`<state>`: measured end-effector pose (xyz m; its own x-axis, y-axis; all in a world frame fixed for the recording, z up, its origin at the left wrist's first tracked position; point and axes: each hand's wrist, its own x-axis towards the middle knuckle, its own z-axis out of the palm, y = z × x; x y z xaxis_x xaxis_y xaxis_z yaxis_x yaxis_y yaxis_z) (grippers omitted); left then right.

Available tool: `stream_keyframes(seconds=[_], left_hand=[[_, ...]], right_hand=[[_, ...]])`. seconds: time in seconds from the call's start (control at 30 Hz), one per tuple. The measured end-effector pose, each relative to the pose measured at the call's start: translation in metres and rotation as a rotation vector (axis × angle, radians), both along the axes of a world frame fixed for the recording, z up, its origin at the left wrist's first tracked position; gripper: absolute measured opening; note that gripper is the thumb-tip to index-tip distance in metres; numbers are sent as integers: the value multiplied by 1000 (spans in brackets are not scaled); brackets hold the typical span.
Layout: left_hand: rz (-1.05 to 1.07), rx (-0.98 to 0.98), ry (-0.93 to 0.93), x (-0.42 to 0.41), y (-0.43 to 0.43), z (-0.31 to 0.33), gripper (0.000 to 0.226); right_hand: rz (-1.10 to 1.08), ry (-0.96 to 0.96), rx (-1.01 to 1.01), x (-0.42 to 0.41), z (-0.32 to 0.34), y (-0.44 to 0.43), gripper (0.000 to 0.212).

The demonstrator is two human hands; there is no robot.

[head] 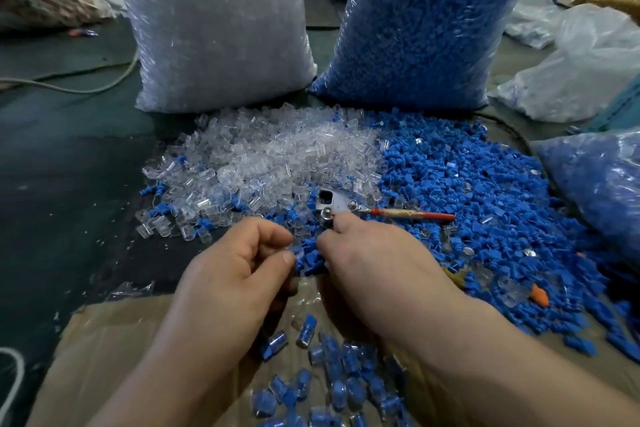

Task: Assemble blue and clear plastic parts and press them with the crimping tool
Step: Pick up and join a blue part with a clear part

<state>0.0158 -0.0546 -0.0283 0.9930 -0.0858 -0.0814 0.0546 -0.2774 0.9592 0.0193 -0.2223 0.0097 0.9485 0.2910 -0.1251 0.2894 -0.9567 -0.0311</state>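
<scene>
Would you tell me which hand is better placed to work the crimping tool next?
Right. The right hand touches the metal head of the crimping tool, whose handle points rightward. The left hand, fingers curled, sits over loose blue parts, farther from the tool.

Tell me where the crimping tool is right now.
In the head view, the crimping tool lies centre-right on the blue parts, its metal head just beyond the fingers of the right hand, its red handle pointing right.
</scene>
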Motion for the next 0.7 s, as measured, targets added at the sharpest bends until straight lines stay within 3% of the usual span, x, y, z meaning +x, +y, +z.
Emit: stream_keyframes(seconds=[0.1,0.17,0.33,0.43,0.57,0.7], left_hand=[[58,60,-83,-2,-3,3,29],[72,126,-127,-2,-4,5,24],[111,141,-95,0,-6,3,24],[103,136,-88,0,-5,3,29],[102,146,-107,-1,-5,3,23],[60,90,-115,-4,-8,7,21]], right_hand=[[-31,-18,32,-4,-2,-5,15],[-26,-50,31,-3,-2,-4,27],[146,-65,-81,13,1,8,26],[161,-73,-42,13,-3,7,26],[136,-147,127,5,-6,-2,10],[-61,-158,486,-9,-3,-10,12]])
